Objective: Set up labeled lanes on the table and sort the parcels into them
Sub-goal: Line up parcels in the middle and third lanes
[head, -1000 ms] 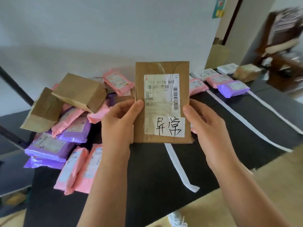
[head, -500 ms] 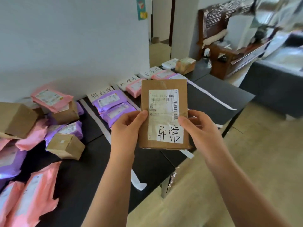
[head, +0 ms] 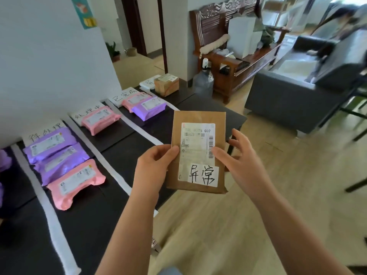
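I hold a flat brown cardboard parcel (head: 196, 119) upright over the front edge of the black table (head: 119, 149); it bears a shipping label and a handwritten white sticker. My left hand (head: 153, 167) grips its left edge, thumb on the front. The thumb of my right hand (head: 238, 165) touches the label while its fingers spread straight past the right edge. White strips (head: 111, 167) divide the table into lanes headed by handwritten cards (head: 45, 132). The nearest lane holds purple parcels (head: 49, 145) and a pink parcel (head: 75, 183). A brown box (head: 166, 84) sits in the farthest lane.
Two middle lanes hold a pink parcel (head: 99, 119) and a pink and purple pair (head: 149, 107). Beyond the table's right end stand a water bottle (head: 203, 82), a wooden bench (head: 228, 62) and a grey sofa (head: 288, 96). Wooden floor lies to my right.
My view has swung right from the unsorted pile to the labelled lanes, the parcel carried along. My right hand's fingers have loosened from the parcel's right edge and spread out.
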### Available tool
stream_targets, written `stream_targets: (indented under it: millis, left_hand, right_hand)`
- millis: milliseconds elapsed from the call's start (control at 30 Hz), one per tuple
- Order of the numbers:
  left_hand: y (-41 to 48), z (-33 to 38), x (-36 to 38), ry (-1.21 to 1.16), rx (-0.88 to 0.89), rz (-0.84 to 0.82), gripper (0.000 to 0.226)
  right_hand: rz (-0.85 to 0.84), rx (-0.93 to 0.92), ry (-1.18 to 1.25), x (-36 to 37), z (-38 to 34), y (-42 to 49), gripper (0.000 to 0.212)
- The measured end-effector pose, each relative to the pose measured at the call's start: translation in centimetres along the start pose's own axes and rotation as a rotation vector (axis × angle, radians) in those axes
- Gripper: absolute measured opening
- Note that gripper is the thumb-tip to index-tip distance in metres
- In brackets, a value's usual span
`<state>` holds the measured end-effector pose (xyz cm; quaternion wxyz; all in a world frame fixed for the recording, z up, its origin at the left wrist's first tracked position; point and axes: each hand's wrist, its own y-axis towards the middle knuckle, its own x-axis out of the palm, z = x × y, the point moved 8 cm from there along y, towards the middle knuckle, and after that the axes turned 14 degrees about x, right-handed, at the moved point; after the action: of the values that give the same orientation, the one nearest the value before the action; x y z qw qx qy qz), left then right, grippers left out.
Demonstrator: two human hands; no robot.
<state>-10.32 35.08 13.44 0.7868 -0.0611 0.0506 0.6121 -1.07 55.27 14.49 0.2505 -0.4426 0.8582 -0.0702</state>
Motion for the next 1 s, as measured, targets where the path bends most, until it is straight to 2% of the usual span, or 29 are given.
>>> stream_targets:
  millis: [233, 333, 433, 533, 633, 867, 1000]
  left_hand:
    - [7.5, 0.2, 4.9, 0.133, 0.014, -0.073, 0.023]
    - [12.2, 0.0, 6.3, 0.181, 0.003, -0.102, 0.021]
    - [16.9, 0.1, 7.9, 0.173, 0.001, -0.109, 0.019]
    - [21.3, 0.7, 9.7, 0.139, -0.002, -0.093, 0.021]
    - [25.8, 1.2, 11.6, 0.142, 0.004, -0.080, 0.034]
    - [32.3, 0.2, 13.4, 0.091, -0.086, 0.191, 0.061]
    - [35.3, -1.2, 15.7, -0.065, -0.153, 0.359, 0.058]
  right_hand:
    - [-0.079, -0.075, -0.077, -1.7, -1.9, 10.6, 0.087]
    - [-0.107, -0.047, -0.091, -1.3, -3.0, 15.8, 0.077]
    - [-0.121, 0.019, -0.005, -1.5, -4.4, 20.3, 0.055]
    - [-0.122, 0.066, 0.102, -2.0, -6.1, 24.5, 0.056]
    - [-0.105, 0.083, 0.177, -2.3, -7.2, 28.5, 0.055]
    - [-0.134, 0.148, 0.326, -2.9, -8.2, 37.1, 0.051]
    - [-0.181, 0.163, 0.327, -2.8, -9.1, 43.4, 0.055]
